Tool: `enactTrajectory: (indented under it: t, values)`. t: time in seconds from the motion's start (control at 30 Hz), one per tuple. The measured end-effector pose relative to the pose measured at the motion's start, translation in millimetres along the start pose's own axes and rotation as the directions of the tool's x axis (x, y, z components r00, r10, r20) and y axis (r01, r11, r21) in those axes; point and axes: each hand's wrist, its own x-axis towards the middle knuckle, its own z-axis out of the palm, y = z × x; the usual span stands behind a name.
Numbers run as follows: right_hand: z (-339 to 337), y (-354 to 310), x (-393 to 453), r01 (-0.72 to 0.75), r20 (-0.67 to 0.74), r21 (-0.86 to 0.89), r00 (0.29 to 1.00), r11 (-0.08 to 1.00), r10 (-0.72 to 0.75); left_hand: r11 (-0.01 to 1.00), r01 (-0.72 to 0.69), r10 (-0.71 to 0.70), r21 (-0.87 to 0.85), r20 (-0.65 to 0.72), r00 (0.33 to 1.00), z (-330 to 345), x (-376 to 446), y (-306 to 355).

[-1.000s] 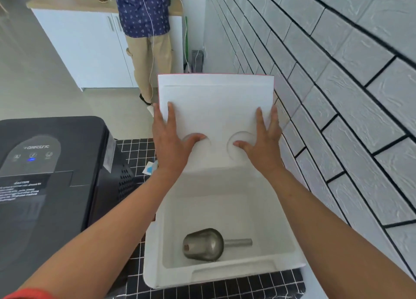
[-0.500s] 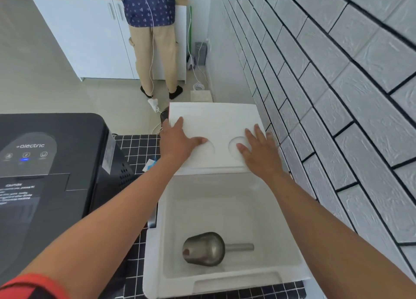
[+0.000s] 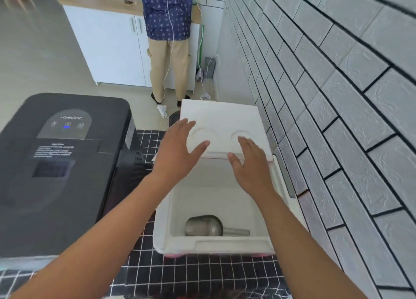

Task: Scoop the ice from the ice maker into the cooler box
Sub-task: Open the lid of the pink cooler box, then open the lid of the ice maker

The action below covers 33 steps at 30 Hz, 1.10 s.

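White foam forms the cooler box (image 3: 162, 235), which is placed on a black checked cloth (image 3: 180, 274) between the black ice maker (image 3: 63, 163) and the tiled wall (image 3: 337, 118). Its lid (image 3: 221, 121) is laid back beyond the far rim, and a metal scoop (image 3: 203, 225) is seen on the bottom. The left hand (image 3: 177, 152) and the right hand (image 3: 249, 161) are spread flat with straight fingers over the lid's near edge; nothing is gripped, and contact cannot be judged.
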Motion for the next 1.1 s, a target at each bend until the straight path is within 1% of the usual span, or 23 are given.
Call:
enactTrajectory:
  t: [0.13,0.27,0.4,0.53,0.6,0.67,0.8,0.87,0.97,1.1]
  values:
    - [3.3,-36.6,-36.6,0.061,0.036,0.065,0.997,0.996,-0.064,0.999,-0.013,0.015,0.046,-0.056,0.998,-44.4,-51.4,-3.7]
    - [13.7,-76.8,-71.5,0.130,0.047,0.128,0.990,0.983,-0.137,0.990,0.066,-0.051,0.121,-0.127,0.991,-83.9,-109.8,-23.4]
    - [33.4,-124.6,-103.5,0.213,0.006,0.182,0.976,0.960,-0.218,0.978,0.071,-0.035,0.197,-0.182,0.983,-128.3,-162.5,-55.7]
    - [54.4,-169.1,-132.4,0.329,0.036,0.255,0.936,0.909,-0.349,0.955,0.163,-0.097,0.248,-0.258,0.961,-174.0,-200.4,-89.5]
    - [65.0,-185.7,-142.5,0.361,0.071,0.261,0.918,0.895,-0.391,0.941,0.215,-0.144,0.263,-0.265,0.953,-193.2,-212.7,-105.0]
    - [75.2,-198.3,-147.0,0.380,0.103,0.264,0.903,0.886,-0.418,0.932,0.222,-0.156,0.287,-0.234,0.960,-207.7,-222.4,-120.3]
    - [94.2,-214.9,-147.5,0.418,0.131,0.241,0.880,0.876,-0.456,0.935,0.166,-0.123,0.312,-0.151,0.981,-223.5,-235.0,-148.7]
    - [111.0,-224.8,-148.3,0.477,0.145,0.188,0.851,0.859,-0.504,0.944,0.113,-0.085,0.311,-0.104,0.991,-233.9,-239.1,-170.1]
    - [123.2,-217.2,-150.8,0.574,0.126,0.108,0.802,0.812,-0.584,0.942,-0.011,0.030,0.336,-0.052,0.998,-238.8,-238.4,-190.4]
    - [132.1,-215.3,-151.5,0.576,0.050,0.165,0.806,0.800,-0.590,0.929,-0.172,0.185,0.327,-0.009,0.983,-250.8,-225.5,-219.4]
